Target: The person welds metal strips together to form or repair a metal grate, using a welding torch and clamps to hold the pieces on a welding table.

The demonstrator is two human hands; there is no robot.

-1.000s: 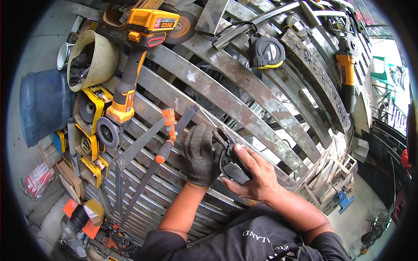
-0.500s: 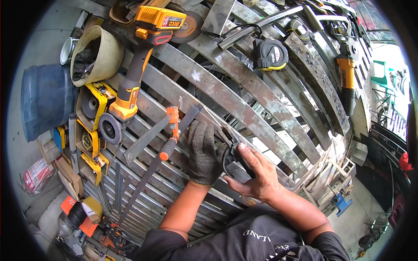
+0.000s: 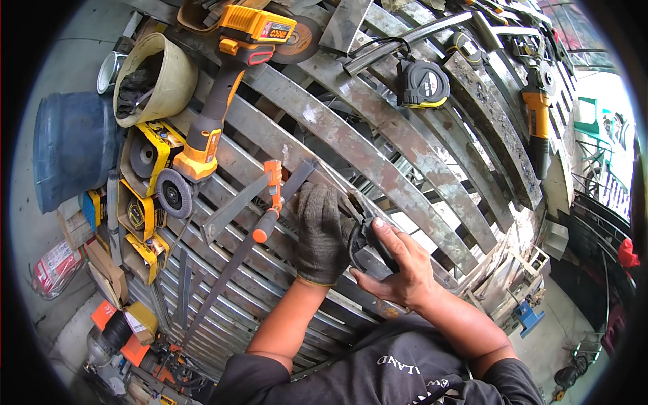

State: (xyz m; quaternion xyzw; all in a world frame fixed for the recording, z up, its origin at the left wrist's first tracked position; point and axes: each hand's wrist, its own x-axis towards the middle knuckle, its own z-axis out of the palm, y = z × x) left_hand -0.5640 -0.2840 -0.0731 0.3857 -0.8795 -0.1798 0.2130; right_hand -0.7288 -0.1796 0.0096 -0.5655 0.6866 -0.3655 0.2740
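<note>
A black object [image 3: 372,244] was held in the bare right hand [image 3: 403,268], while the gloved left hand [image 3: 318,236] was placed close beside it — whether it was gripped there too could not be told. Beneath both, metal bars [image 3: 422,158] were laid side by side. An orange-tipped clamp [image 3: 273,177] was set just left of the gloved hand, and farther left a yellow-and-grey grinder [image 3: 206,128] was laid — fitted with a round grey disc [image 3: 174,194].
</note>
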